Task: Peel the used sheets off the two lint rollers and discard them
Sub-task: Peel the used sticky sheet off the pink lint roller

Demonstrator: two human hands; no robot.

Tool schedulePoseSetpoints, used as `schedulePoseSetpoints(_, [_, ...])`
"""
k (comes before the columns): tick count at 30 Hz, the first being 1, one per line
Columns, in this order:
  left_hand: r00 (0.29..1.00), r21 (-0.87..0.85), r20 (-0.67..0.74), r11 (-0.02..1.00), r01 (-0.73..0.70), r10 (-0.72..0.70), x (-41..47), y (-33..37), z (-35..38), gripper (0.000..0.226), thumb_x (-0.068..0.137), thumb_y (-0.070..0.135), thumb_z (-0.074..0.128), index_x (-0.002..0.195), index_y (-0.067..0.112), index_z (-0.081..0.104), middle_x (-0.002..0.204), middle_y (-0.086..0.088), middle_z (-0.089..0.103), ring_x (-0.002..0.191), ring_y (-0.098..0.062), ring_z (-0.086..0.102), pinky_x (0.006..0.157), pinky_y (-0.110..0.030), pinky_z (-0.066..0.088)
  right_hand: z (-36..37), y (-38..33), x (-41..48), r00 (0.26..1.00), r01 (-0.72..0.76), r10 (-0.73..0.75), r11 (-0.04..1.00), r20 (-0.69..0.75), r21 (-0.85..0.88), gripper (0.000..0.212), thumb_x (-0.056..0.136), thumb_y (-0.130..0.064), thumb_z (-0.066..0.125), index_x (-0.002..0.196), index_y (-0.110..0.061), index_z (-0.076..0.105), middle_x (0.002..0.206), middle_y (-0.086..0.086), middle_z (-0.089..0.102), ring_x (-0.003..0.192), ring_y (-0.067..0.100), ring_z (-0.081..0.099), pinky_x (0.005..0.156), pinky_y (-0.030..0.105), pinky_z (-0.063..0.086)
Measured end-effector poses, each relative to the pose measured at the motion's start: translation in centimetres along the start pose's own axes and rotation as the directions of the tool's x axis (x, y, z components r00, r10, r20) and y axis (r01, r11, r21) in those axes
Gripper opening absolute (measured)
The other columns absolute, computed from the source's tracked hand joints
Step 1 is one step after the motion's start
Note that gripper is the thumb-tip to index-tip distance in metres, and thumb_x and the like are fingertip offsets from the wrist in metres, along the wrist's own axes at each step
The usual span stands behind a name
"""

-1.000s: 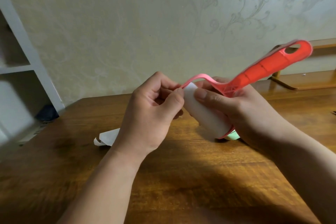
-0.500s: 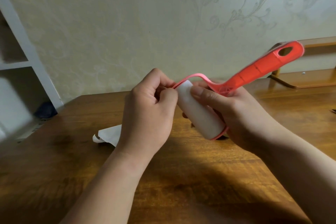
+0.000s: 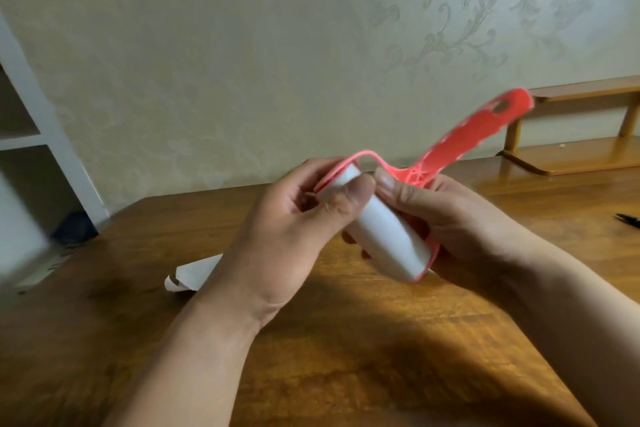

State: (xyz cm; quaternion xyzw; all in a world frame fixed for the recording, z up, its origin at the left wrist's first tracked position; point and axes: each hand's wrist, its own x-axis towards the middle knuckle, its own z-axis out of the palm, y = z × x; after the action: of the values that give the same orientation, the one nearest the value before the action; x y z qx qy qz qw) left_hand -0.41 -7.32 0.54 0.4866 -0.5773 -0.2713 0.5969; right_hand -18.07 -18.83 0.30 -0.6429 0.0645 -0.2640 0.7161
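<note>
Two bare hands hover over the glossy, grainy wooden table (image 3: 346, 357), both on one lint roller (image 3: 384, 239). Its smooth white paper cylinder sits in a thin coral plastic frame, flat handle angling up and right. Left hand (image 3: 287, 236) curls around the roll's far end, thumb pressed on the paper. Right hand (image 3: 450, 222) cups the frame from behind. Left of the roller, a crumpled white peeled sheet (image 3: 194, 276) lies on the wood. Beyond: embossed cream wallpaper (image 3: 277, 45).
</note>
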Motion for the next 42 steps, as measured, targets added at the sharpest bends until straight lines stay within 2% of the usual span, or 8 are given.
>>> schedulePoseSetpoints(2, [0.997,0.027,0.071,0.999,0.023,-0.025,0.0,0.0,-0.1,0.053,0.085,0.067,0.082,0.126,0.034,0.081,0.111,0.003,0.080,0.103,-0.007,0.076,0.080,-0.022,0.060,-0.1,-0.1,-0.1,1.000,-0.017,0.018,0.998,0.025,-0.059,0.038,0.101,-0.040,0.063,0.112,-0.008,0.082,0.101,0.016,0.081,0.085,0.023,0.077,0.070,0.029,0.063])
schedulePoseSetpoints(6, [0.987,0.089,-0.136,0.993,-0.076,0.088,0.3,-0.5,-0.2,0.038,0.087,0.067,0.082,0.110,0.038,0.076,0.102,0.002,0.077,0.091,-0.011,0.074,0.076,-0.027,0.061,-0.5,0.0,0.3,0.988,-0.041,0.030,0.997,-0.153,-0.068,0.047,0.102,-0.044,0.062,0.133,-0.009,0.072,0.124,0.026,0.075,0.092,0.031,0.078,0.073,0.037,0.066])
schedulePoseSetpoints(9, [0.975,0.129,-0.197,0.989,-0.075,0.100,0.3,-0.9,-0.1,0.028,0.090,0.062,0.081,0.104,0.041,0.070,0.100,0.009,0.076,0.089,-0.014,0.076,0.072,-0.029,0.063,-0.4,0.5,0.8,0.972,-0.003,0.006,1.000,-0.237,0.012,0.052,0.102,-0.046,0.063,0.135,-0.007,0.070,0.113,0.021,0.076,0.079,0.026,0.076,0.061,0.031,0.063])
schedulePoseSetpoints(16, [0.965,-0.404,0.081,0.877,0.261,-0.250,-0.2,0.4,0.6,0.050,0.101,0.053,0.065,0.131,0.014,0.072,0.101,-0.013,0.083,0.068,-0.028,0.076,0.056,-0.032,0.062,-1.2,1.0,1.2,0.962,0.130,-0.135,0.991,-0.238,-0.033,0.048,0.092,-0.055,0.070,0.125,-0.021,0.080,0.091,0.006,0.065,0.066,0.012,0.055,0.051,0.022,0.044])
schedulePoseSetpoints(20, [0.954,-0.445,0.110,0.844,0.299,-0.280,-0.3,0.5,0.5,0.047,0.112,0.046,0.056,0.147,0.016,0.067,0.107,-0.016,0.082,0.073,-0.024,0.074,0.057,-0.029,0.060,-0.7,0.9,1.0,0.865,0.160,-0.312,0.914,-0.393,-0.373,0.066,0.089,-0.054,0.078,0.145,-0.023,0.062,0.115,0.005,0.075,0.082,0.016,0.075,0.068,0.032,0.062])
schedulePoseSetpoints(24, [0.972,-0.444,0.015,0.869,0.218,-0.236,0.1,0.2,0.5,0.044,0.114,0.046,0.055,0.150,0.026,0.068,0.133,-0.017,0.071,0.085,-0.017,0.074,0.069,-0.027,0.057,0.1,0.8,0.5,0.760,0.181,-0.525,0.737,-0.383,-0.651,0.032,0.094,-0.031,0.084,0.119,-0.021,0.067,0.102,0.004,0.069,0.081,0.020,0.074,0.070,0.041,0.065])
schedulePoseSetpoints(34, [0.994,-0.482,-0.059,0.875,0.051,-0.090,0.2,0.5,0.2,0.042,0.111,0.014,0.057,0.147,-0.007,0.061,0.149,-0.035,0.063,0.136,-0.036,0.069,0.099,-0.041,0.064,1.0,0.6,0.5,0.857,0.320,-0.453,0.842,-0.248,-0.434,0.021,0.090,-0.021,0.080,0.105,-0.006,0.077,0.100,0.019,0.079,0.085,0.018,0.069,0.075,0.025,0.056])
schedulePoseSetpoints(42, [0.997,-0.524,-0.029,0.850,0.049,-0.075,0.1,0.9,0.2,0.037,0.107,0.025,0.057,0.131,0.005,0.077,0.123,-0.014,0.077,0.105,-0.017,0.073,0.087,-0.028,0.061,1.5,0.3,0.3,0.863,0.361,-0.458,0.854,-0.212,-0.375,0.029,0.084,-0.027,0.081,0.100,-0.003,0.077,0.089,0.008,0.081,0.081,0.011,0.071,0.074,0.021,0.054])
